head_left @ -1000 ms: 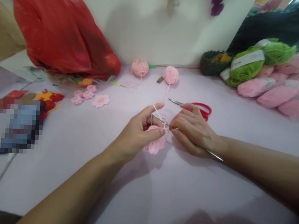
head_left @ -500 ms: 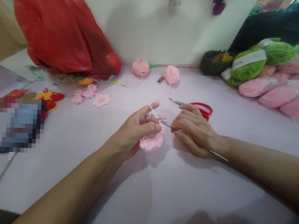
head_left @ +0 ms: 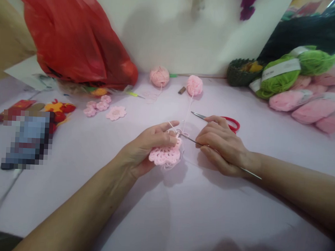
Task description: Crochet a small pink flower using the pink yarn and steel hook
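Note:
A pink crochet piece (head_left: 166,154) with a scalloped edge is pinched in my left hand (head_left: 152,145), thumb on its upper edge. Over the raised index finger of that hand runs a strand of pink yarn. My right hand (head_left: 221,147) grips a thin metal crochet hook (head_left: 189,139) whose tip meets the top edge of the piece. The hook's far end sticks out past my wrist. From the work, yarn leads back to a small pink yarn ball (head_left: 194,85). Just behind my right hand lie red-handled scissors (head_left: 231,124), partly covered by it.
A second pink yarn ball (head_left: 159,77) sits at the back. Crocheted pink flowers (head_left: 116,113) lie left, near a red plastic bag (head_left: 76,42). Green yarn skeins (head_left: 281,75), pink skeins (head_left: 317,107) and a dark green basket (head_left: 241,72) stand right. A blurred-out object (head_left: 29,140) is far left.
The crochet piece has tilted and shifted slightly left in my left hand, showing loose yarn beneath it. My right hand and the hook have moved slightly right. The whole view has shifted a little.

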Action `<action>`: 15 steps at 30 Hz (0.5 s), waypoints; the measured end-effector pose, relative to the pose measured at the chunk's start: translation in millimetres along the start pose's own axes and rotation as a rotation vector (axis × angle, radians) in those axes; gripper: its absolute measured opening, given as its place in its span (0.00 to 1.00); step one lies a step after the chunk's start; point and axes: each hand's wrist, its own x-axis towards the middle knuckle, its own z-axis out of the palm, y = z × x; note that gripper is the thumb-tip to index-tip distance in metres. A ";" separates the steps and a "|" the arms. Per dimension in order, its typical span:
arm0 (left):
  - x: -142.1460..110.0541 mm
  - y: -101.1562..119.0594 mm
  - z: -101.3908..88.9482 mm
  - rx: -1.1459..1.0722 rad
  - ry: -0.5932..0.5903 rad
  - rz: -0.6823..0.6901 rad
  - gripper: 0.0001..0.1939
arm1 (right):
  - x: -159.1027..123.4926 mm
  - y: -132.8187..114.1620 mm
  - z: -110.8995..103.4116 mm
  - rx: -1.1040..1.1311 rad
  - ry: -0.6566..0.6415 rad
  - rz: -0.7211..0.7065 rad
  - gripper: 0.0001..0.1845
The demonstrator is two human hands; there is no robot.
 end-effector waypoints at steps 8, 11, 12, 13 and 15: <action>1.9 -0.3 -3.5 -0.063 0.008 -0.023 0.34 | -0.5 2.0 -0.3 -0.026 -0.022 -0.035 0.06; 1.7 0.8 -5.2 -0.091 -0.015 -0.026 0.32 | -0.2 1.1 -0.9 -0.036 -0.031 -0.044 0.06; 1.6 1.3 -6.0 -0.102 -0.021 -0.027 0.32 | 0.0 0.7 -1.2 -0.036 -0.033 -0.045 0.06; 1.5 1.8 -6.8 -0.115 -0.024 -0.030 0.32 | 0.2 0.5 -1.4 -0.033 -0.035 -0.046 0.06; 1.4 2.6 -8.4 -0.144 -0.032 -0.036 0.32 | 0.4 0.4 -1.9 -0.016 -0.041 -0.045 0.06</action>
